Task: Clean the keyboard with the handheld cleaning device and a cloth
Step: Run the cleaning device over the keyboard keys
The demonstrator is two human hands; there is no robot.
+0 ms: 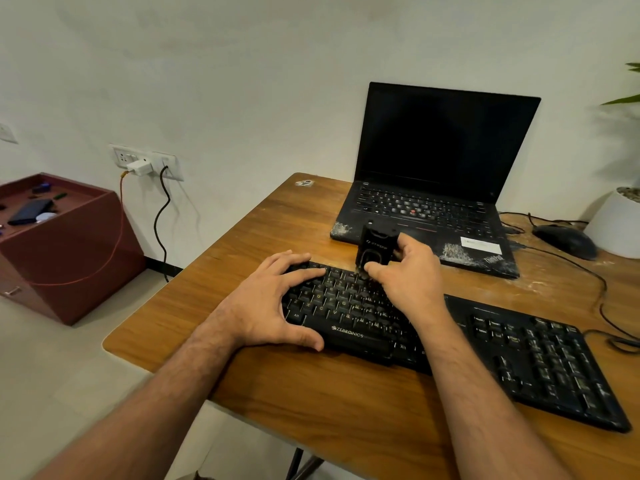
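Note:
A black keyboard [485, 344] lies slanted across the wooden table [311, 403]. My left hand [277, 303] clasps its left end, fingers spread over the keys and thumb curled round the front edge. My right hand [408, 271] grips a small black handheld cleaning device [375, 247], held upright with its lower end on the top key rows. No cloth is in view.
An open black laptop [436, 188] with dusty patches stands behind the keyboard. A black mouse [566, 240] and cables lie at the right, beside a white plant pot [616, 223]. A maroon cabinet [59, 244] stands left on the floor, below wall sockets [145, 162].

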